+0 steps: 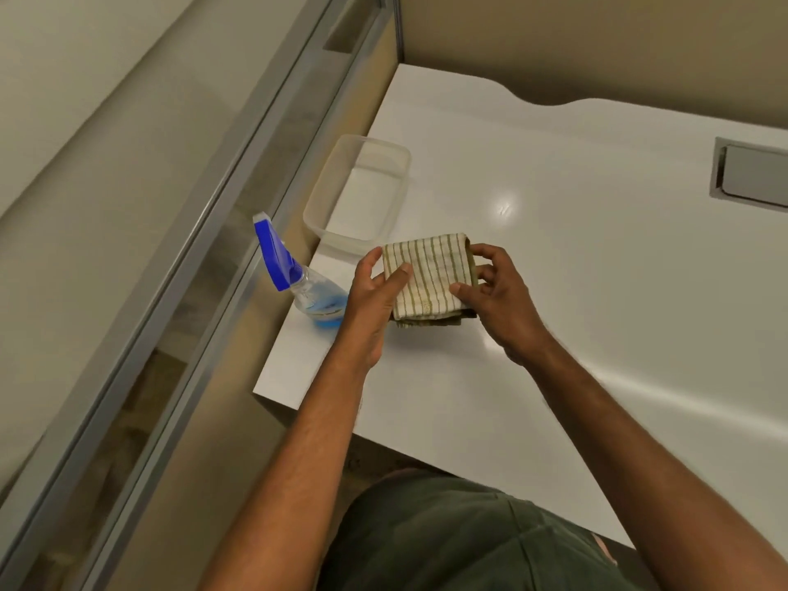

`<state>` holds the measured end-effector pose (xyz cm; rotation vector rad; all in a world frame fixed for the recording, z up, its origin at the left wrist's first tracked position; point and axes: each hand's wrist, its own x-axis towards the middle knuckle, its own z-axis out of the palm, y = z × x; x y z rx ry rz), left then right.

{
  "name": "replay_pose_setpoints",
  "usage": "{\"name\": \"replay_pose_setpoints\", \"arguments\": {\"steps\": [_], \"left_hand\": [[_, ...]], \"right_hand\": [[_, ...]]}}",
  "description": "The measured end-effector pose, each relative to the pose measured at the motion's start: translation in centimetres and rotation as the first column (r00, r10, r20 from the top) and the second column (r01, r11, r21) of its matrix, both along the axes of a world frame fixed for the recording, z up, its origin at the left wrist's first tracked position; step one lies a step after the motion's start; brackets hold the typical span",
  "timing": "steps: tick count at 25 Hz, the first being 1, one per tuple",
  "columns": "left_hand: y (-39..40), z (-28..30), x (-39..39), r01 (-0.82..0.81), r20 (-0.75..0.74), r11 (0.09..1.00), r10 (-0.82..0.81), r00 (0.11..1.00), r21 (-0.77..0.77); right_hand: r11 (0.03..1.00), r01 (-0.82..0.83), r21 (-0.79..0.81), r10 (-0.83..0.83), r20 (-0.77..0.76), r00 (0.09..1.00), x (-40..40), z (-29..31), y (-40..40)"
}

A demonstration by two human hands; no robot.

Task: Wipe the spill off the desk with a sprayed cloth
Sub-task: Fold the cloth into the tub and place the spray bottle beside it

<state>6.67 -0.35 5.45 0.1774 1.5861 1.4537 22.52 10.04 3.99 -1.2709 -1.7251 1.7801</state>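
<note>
White tabletop (pixel 554 258) carries a spray bottle (pixel 298 283) just left of the left hand (pixel 375 292), nearer it than the right hand (pixel 494 292), while both hands' fingers (pixel 462 292) pinch the folded cloth (pixel 430 279) between them.

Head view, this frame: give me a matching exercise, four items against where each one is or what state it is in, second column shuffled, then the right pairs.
Things
1. folded striped cloth
2. spray bottle
3. clear plastic container
4. metal cable hatch

Places or states
A. set flush into the desk at far right
B. held between the left hand and the right hand
C. open-topped, nothing visible inside, beyond the cloth
D. near the desk's left edge, blue liquid in the bottom

Pairs: 1-B, 2-D, 3-C, 4-A
</note>
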Motion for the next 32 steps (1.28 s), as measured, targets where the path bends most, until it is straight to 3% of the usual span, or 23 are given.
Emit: {"name": "replay_pose_setpoints", "arguments": {"steps": [3,5,9,12,17,21,23,27,32], "left_hand": [[2.3,-0.4,-0.9,-0.054,-0.173,0.989,0.030,0.984,-0.139],[4.3,0.0,-1.8,-0.146,-0.301,0.980,0.100,0.948,-0.134],[9.5,1.0,-4.7,-0.320,-0.595,0.941,0.194,0.780,-0.113],[12.6,1.0,-7.5,-0.436,-0.702,0.895,0.248,0.667,-0.099],[15.0,-1.4,-12.1,-0.513,-0.683,0.855,0.328,0.652,-0.079],[16.4,-3.8,-13.4,-0.541,-0.692,0.839,0.355,0.629,-0.061],[16.7,-5.1,-13.9,-0.528,-0.683,0.841,0.317,0.658,-0.118],[17.0,-7.4,-14.8,-0.469,-0.665,0.857,0.224,0.713,-0.214],[17.0,-9.3,-15.5,-0.338,-0.578,0.872,0.080,0.812,-0.354]], "right_hand": [[0.995,0.030,0.095,-0.031,0.010,0.999,-3.2,0.3,2.3],[0.991,0.047,0.127,-0.047,-0.007,0.999,-5.7,0.5,3.9],[0.979,0.061,0.197,-0.054,-0.040,0.998,-11.3,1.3,6.6],[0.962,0.048,0.270,-0.050,0.003,0.999,-15.2,1.9,8.1],[0.930,-0.061,0.364,0.049,0.043,0.998,-19.3,1.3,9.9],[0.820,-0.282,0.499,0.144,0.298,0.944,-20.7,-0.5,11.5],[0.778,-0.378,0.501,0.196,0.377,0.905,-21.2,-1.1,12.3],[0.535,-0.522,0.664,0.084,0.573,0.815,-21.6,-2.3,13.1],[0.465,-0.684,0.562,0.084,0.741,0.666,-21.7,-4.0,13.5]]}}
